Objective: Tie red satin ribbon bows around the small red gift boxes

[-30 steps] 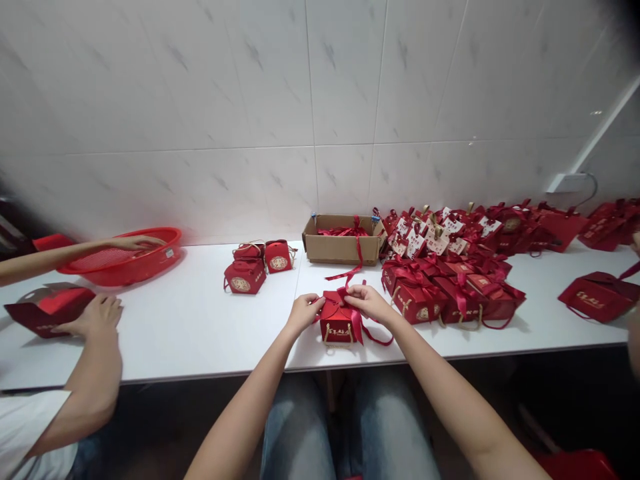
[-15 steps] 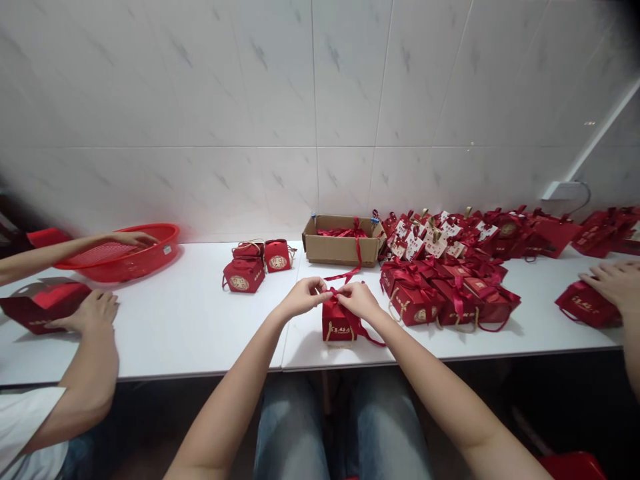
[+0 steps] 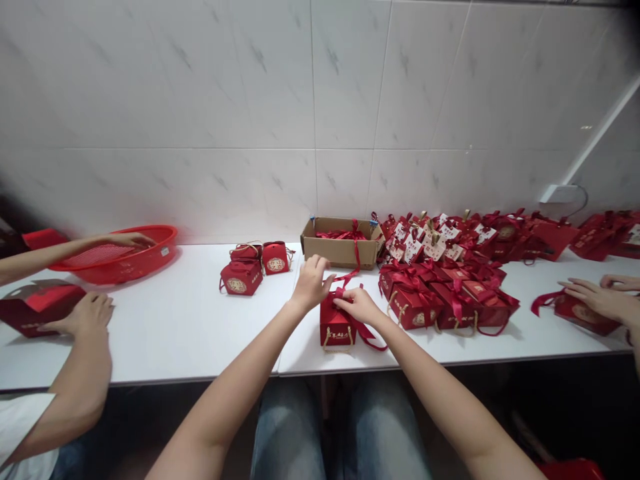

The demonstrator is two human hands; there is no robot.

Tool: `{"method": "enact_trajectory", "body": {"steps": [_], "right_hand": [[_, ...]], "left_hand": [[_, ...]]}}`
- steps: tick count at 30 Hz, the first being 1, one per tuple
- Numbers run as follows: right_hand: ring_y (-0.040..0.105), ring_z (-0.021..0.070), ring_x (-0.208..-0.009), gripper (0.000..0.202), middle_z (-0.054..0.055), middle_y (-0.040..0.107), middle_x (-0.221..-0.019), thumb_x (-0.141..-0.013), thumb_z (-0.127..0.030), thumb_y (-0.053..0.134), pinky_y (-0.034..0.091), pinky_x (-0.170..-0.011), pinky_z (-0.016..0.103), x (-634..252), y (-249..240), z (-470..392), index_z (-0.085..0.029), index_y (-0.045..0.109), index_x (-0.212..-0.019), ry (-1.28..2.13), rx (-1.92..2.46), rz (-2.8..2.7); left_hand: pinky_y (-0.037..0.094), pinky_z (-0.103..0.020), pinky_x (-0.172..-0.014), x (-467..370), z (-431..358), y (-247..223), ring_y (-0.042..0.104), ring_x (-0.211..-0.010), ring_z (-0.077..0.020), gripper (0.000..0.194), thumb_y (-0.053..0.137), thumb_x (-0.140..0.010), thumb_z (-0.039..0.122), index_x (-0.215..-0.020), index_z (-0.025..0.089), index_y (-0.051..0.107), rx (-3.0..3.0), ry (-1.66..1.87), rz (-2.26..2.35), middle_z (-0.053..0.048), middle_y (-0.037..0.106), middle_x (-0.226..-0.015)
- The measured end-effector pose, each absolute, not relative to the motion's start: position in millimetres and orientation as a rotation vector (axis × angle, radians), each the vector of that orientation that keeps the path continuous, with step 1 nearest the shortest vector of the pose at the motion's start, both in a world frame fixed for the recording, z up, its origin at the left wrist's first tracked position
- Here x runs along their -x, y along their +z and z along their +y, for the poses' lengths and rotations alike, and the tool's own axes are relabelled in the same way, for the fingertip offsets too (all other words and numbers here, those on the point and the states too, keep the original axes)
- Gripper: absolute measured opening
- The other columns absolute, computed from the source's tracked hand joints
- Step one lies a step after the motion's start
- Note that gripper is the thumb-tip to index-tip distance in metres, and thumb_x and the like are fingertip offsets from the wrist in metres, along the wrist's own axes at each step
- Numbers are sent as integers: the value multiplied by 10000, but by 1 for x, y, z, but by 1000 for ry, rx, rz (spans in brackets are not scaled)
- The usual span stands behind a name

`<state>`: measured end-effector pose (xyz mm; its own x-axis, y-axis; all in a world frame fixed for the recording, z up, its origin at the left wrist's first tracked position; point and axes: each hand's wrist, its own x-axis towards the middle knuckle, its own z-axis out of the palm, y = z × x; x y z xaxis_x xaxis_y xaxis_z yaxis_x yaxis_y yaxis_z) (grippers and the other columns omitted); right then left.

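Our left hand point(image 3: 311, 283): higher in frame, fingers curved, apart from thumb | our right hand point(image 3: 361, 305): lower, fingertips clamped on ribbon point(image 3: 367, 333) | red box point(image 3: 334, 327): below frame centre, on our desk point(image 3: 175, 327)

A single head-worn camera supplied the view, set above the wearer's blue denim-clad legs point(image 3: 287, 430), which showed at the bottom edge. It looked forward and down across the long, flat white counter point(image 3: 165, 327) toward the pale, grey-veined tiled wall point(image 3: 210, 87). The small red, gold-lettered box point(image 3: 338, 325) stood below frame centre, nearer the lens than the wall.
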<state>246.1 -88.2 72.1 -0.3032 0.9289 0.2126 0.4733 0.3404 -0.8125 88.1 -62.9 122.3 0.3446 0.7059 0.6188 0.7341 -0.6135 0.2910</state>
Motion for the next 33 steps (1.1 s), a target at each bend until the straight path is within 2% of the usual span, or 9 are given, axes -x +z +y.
{"method": "enact_trajectory", "body": {"steps": [4, 8, 12, 16, 20, 27, 33], "right_hand": [[515, 130, -584, 279, 21, 618, -629, -799, -344, 521, 360, -566, 233, -249, 72, -89, -132, 628, -652, 890, 1164, -1941], [546, 148, -622, 290, 33, 628, -662, -817, -358, 491, 391, -583, 252, -250, 70, -88, -140, 614, -670, 918, 1127, -1927], [617, 176, -776, 183, 65, 677, -824, -828, -315, 473, 447, -699, 303, -248, 67, -90, -214, 625, -838, 884, 1111, -1803], [639, 165, -794, 147, 76, 691, -848, -836, -304, 471, 443, -710, 311, -248, 65, -96, -340, 605, -881, 799, 1200, -1762], [644, 194, -863, 171, 72, 692, -908, -823, -313, 489, 448, -734, 340, -247, 67, -99, -385, 615, -915, 715, 1235, -1774], [606, 270, -985, 257, 95, 668, -1021, -804, -312, 496, 438, -813, 435, -247, 68, -102, -394, 664, -980, 670, 1187, -1824], [598, 270, -968, 273, 93, 668, -1000, -764, -329, 559, 412, -864, 447, -248, 67, -105, -355, 680, -1008, 579, 1147, -1918]], "left_hand": [[450, -343, -806, -69, -70, 89, 577, -887, -208, 311, 663, -716, 403, -913, 181, 572, 2992, -1300, -1450, -66, 622, -940], [454, -347, -831, -63, -67, 71, 602, -855, -195, 231, 683, -698, 373, -764, 171, 592, 3159, -1507, -1482, -44, 651, -854], [456, -360, -860, -65, -66, 64, 622, -892, -198, 229, 679, -705, 326, -656, 163, 525, 3155, -1801, -1490, -66, 668, -883], [466, -351, -847, -69, -73, 64, 621, -887, -184, 207, 664, -720, 292, -721, 164, 501, 3142, -1836, -1515, -56, 649, -861], [471, -313, -820, -73, -78, 63, 603, -864, -155, 222, 658, -726, 268, -858, 175, 505, 3064, -1874, -1429, -26, 603, -869], [469, -291, -780, -75, -82, 69, 595, -813, -153, 120, 633, -735, 243, -819, 169, 590, 3009, -1661, -1524, -21, 639, -829], [476, -290, -774, -74, -81, 74, 608, -779, -151, 47, 604, -716, 150, -757, 164, 622, 2992, -1567, -1534, -15, 666, -794]]}}
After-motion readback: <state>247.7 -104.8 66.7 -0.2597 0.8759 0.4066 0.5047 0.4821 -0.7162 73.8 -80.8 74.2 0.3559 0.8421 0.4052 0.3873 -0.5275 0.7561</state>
